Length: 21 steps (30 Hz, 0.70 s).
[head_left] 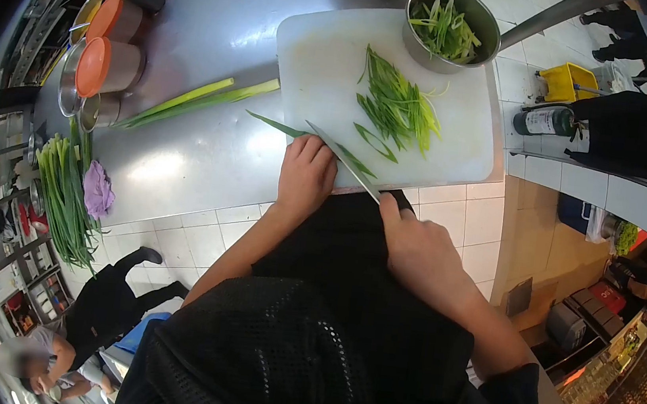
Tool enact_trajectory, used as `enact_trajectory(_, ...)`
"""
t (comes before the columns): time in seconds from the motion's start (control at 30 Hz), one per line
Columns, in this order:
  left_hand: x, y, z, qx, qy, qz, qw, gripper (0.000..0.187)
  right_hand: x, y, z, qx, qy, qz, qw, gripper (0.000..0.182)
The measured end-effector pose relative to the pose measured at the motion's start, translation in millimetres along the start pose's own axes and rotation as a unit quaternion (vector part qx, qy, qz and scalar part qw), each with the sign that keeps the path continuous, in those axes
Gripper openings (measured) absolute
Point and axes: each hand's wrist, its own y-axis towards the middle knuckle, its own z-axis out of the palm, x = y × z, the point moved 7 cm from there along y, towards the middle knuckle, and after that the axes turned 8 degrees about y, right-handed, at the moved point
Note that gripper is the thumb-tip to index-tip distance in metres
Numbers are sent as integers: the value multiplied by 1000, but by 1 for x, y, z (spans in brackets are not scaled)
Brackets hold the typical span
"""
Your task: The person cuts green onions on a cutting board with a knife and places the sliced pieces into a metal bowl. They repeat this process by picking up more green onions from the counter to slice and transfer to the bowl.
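Steel counter (185, 154) fills the view, with a white board (323, 66) on it near the edge closest to the person. Her or his left hand (306, 176) is curled, knuckles up, pressing a green leaf (276, 126) down at the board's near edge; the leaf runs out leftward past the fingers and under them toward the blade. The right hand (421, 253) is clenched around the handle of a knife (342, 160), whose blade slants across the leaf just beside the left fingertips — blade and knuckles almost touching.

Beyond the hands, cut strips (398, 107) lie heaped mid-board, well clear of the blade. A steel bowl (417, 41) with more strips stands on the board's far right corner. Bare board lies to the left of the heap.

Left of the board, two whole stalks (191, 103) rest on the counter, and a bunch of greens (61, 196) lies at the far left beside a purple cloth (97, 188). Orange-lidded tubs (104, 61) stand behind them. Right of the board — the counter ends at once, dropping to tiled floor.
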Motion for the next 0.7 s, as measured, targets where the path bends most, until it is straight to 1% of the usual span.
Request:
enact_trajectory(0.03, 0, 0, 0, -7, -1, 3, 1000, 30, 2, -4, -1, 2, -1, 1, 1000, 39)
enact_trajectory(0.1, 0, 0, -1, -18, -9, 6, 1000, 30, -2, -8, 1, 34, -6, 43, 998, 35)
enact_trajectory(0.13, 0, 0, -3, -27, -14, 12, 999, 30, -11, -2, 14, 36, -8, 43, 998, 35)
enact_trajectory(0.2, 1, -1, -4, -26, -12, 11, 1000, 30, -38, 24, 48, -33, 17, 13, 999, 31)
enact_trajectory(0.3, 4, 0, -4, -27, -21, 17, 999, 30, -32, 66, 49, -55, 3, 1, 998, 32)
enact_trajectory(0.33, 5, -2, -4, -21, -37, 20, 999, 29, -26, 65, 44, -58, 5, 2, 998, 32)
enact_trajectory(0.43, 9, -2, -6, -24, -47, 18, 998, 27, 2, 51, 9, -39, 7, -16, 999, 34)
enact_trajectory(0.5, 8, -4, -7, -17, -47, 19, 999, 27, 8, 28, 13, 12, 1, 25, 1000, 36)
enact_trajectory(0.53, 8, -3, -7, -13, -44, 20, 999, 26, -2, 32, 26, 13, -2, 24, 1000, 36)
enact_trajectory(0.6, 12, -8, -2, -18, -44, 18, 999, 27, -36, 48, 67, -29, 39, 21, 999, 40)
enact_trajectory(0.63, 13, -7, 0, -20, -42, 21, 999, 28, -42, 61, 71, -32, 74, 31, 996, 39)
enact_trajectory(0.67, 12, -4, -4, -24, -39, 23, 999, 28, -44, 75, 69, -36, 73, 27, 996, 39)
enact_trajectory(0.7, 10, -5, -11, -29, 1, 19, 999, 29, -42, 83, 65, -56, 86, 10, 995, 35)
